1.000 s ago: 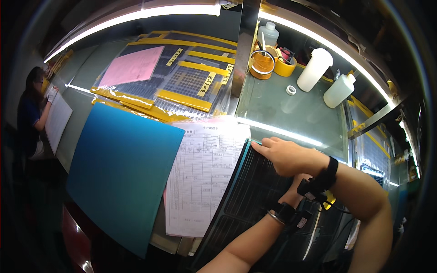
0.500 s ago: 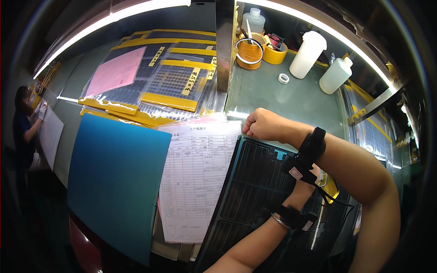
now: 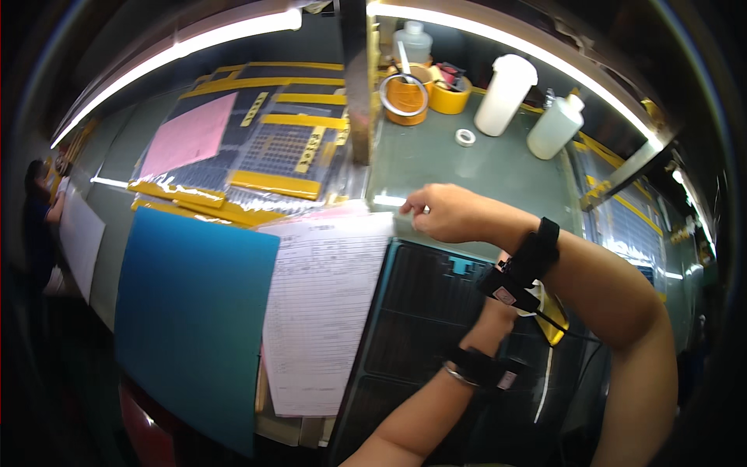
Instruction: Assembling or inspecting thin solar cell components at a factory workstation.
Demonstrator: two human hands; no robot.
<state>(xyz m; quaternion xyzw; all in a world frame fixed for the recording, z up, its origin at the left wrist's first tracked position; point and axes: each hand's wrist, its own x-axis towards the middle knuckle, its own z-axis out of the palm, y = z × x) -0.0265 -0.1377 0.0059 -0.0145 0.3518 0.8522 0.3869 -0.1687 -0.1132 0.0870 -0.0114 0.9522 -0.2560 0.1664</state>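
Observation:
A dark panel (image 3: 412,335) with teal lines and black rectangular sections lies in front of me. My right hand (image 3: 445,212) is above its far edge, fingers curled and the thumb near the forefinger; whatever they may pinch is too small to make out. Over the panel's right part reaches my left hand (image 3: 499,310), its fingers hidden behind my right wrist and the black device strapped there. Beside it shows a yellow-edged object (image 3: 554,331), partly covered, of a kind I cannot tell. Left of the panel lies a printed form (image 3: 323,311) on paper.
A blue-green board (image 3: 194,319) sits at left. Behind are taped film sheets (image 3: 272,148) and a pink sheet (image 3: 191,136). Tape rolls (image 3: 407,101), a white container (image 3: 506,93), a bottle (image 3: 555,128) and a small white roll (image 3: 464,138) stand farther back. Another person (image 3: 43,218) works far left.
My right hand has shifted slightly left relative to the panel's far edge, and its fingers have lifted a little. The whole view has swung slightly; my left hand remains over the panel.

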